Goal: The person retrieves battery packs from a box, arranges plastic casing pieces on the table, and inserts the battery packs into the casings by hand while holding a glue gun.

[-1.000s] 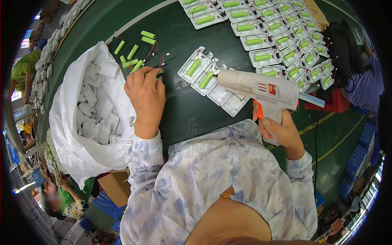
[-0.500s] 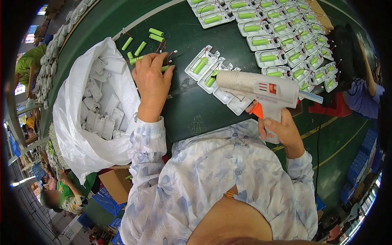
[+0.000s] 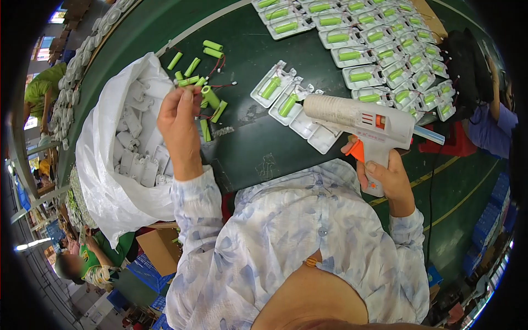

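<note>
My left hand (image 3: 183, 129) is raised beside the loose green batteries (image 3: 210, 97), its thumb and fingers pinched together. What the pinch holds, if anything, is hidden; a wire may run from it. My right hand (image 3: 388, 177) is wrapped round the handle of a white glue gun (image 3: 357, 118) with an orange trigger. The gun's nozzle points left, close to a green battery (image 3: 288, 105) lying in a white plastic casing. Another casing with a battery (image 3: 270, 88) lies to its upper left, and two casings without batteries (image 3: 320, 137) sit below the nozzle.
A white sack (image 3: 96, 165) of white casings stands at the left. Rows of casings with green batteries (image 3: 360, 76) cover the table's upper right. A cardboard box (image 3: 159, 250) is at lower left. A person in green (image 3: 102, 256) is at lower left, another (image 3: 492, 132) at the right edge.
My left hand has drawn back left from the batteries, its fingertips now pinched. Several batteries now lie in changed positions nearby. The glue gun has shifted slightly right.
</note>
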A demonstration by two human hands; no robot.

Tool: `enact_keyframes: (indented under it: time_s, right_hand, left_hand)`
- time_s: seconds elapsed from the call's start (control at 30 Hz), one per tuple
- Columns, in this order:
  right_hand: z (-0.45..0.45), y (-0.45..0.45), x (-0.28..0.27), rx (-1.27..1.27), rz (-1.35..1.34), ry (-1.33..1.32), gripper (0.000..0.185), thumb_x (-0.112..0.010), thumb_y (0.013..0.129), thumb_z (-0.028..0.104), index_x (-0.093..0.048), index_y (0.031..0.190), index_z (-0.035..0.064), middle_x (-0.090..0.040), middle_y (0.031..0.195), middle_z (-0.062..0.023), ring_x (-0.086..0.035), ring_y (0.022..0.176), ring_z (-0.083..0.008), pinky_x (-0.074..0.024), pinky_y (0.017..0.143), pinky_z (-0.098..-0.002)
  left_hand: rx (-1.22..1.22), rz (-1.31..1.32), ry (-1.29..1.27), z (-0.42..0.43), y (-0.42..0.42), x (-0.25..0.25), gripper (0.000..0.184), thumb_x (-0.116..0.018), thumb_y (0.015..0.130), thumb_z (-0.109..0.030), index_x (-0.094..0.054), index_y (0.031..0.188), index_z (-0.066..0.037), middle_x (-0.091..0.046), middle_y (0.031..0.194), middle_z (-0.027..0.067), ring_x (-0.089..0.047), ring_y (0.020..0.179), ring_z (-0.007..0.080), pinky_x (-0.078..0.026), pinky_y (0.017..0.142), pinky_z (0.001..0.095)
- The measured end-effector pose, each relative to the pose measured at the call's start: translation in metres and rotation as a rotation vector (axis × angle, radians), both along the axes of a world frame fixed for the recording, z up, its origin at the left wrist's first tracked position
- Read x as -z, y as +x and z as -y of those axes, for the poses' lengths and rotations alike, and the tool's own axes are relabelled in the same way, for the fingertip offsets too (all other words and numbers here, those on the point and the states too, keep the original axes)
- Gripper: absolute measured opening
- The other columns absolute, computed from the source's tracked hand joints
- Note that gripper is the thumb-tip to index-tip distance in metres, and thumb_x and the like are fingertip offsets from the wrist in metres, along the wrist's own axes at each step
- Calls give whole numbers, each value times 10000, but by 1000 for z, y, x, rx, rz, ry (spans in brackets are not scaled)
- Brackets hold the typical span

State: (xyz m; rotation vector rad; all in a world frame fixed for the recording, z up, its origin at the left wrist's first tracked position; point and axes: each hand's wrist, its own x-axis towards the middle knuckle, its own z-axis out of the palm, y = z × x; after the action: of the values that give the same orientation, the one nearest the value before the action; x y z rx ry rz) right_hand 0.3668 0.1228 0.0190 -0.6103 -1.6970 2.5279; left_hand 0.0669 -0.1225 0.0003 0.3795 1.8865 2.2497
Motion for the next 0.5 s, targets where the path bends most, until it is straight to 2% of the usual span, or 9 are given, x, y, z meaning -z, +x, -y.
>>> enact_keyframes:
  time_s: [0.03, 0.13, 0.23, 0.33, 0.37, 0.47, 0.5]
  right_hand:
    - [0, 3, -3, 13, 5, 3, 485, -577, 882, 136, -457, 1302, -76, -618, 1194, -196, -567, 611, -130, -468, 542, -275]
    - [-2, 16, -6, 23, 29, 13, 489, -590, 888, 146, -462, 1308, -69, -622, 1179, -179, -569, 625, -123, -468, 540, -268]
    - [-4, 28, -10, -14, 91, 49, 502, -592, 904, 156, -445, 1331, -61, -619, 1157, -147, -561, 636, -111, -465, 548, -257]
    - [-5, 32, -14, -45, 151, 62, 506, -592, 911, 141, -433, 1354, -45, -616, 1124, -118, -549, 648, -100, -462, 553, -253]
    - [-4, 33, -14, -48, 160, 61, 504, -592, 912, 137, -433, 1357, -40, -616, 1113, -114, -547, 650, -97, -462, 553, -252]
    - [-1, 34, -14, -55, 190, 79, 502, -592, 904, 144, -439, 1347, -34, -615, 1093, -116, -537, 626, -91, -461, 544, -248]
    - [1, 32, -15, -55, 204, 103, 502, -591, 893, 159, -446, 1331, -37, -615, 1096, -128, -533, 598, -89, -460, 534, -246]
  left_hand:
    - [27, -50, -130, 5, 8, -6, 137, -632, 956, -72, -641, 1048, 29, -710, 989, 96, -636, 816, 123, -525, 733, 268]
    - [162, -171, -333, 4, 45, -15, 80, -631, 953, -64, -633, 984, 10, -699, 962, 87, -590, 755, 107, -485, 698, 253]
    - [288, -586, -756, 3, 64, -7, 81, -685, 875, -21, -646, 943, 3, -691, 885, 97, -643, 730, 213, -507, 647, 313]
    - [311, -744, -755, -4, 70, 13, 137, -725, 801, -5, -653, 919, -5, -654, 839, 119, -635, 724, 286, -504, 638, 355]
    - [302, -723, -774, -5, 72, 18, 170, -740, 781, -9, -664, 933, -9, -642, 828, 121, -631, 726, 298, -504, 629, 376]
    - [330, -619, -868, -7, 76, 13, 167, -743, 783, -28, -679, 937, -14, -635, 819, 117, -636, 726, 297, -504, 627, 376]
    - [336, -626, -885, -5, 76, 13, 153, -737, 794, -26, -681, 935, -8, -637, 825, 116, -621, 692, 273, -495, 613, 355]
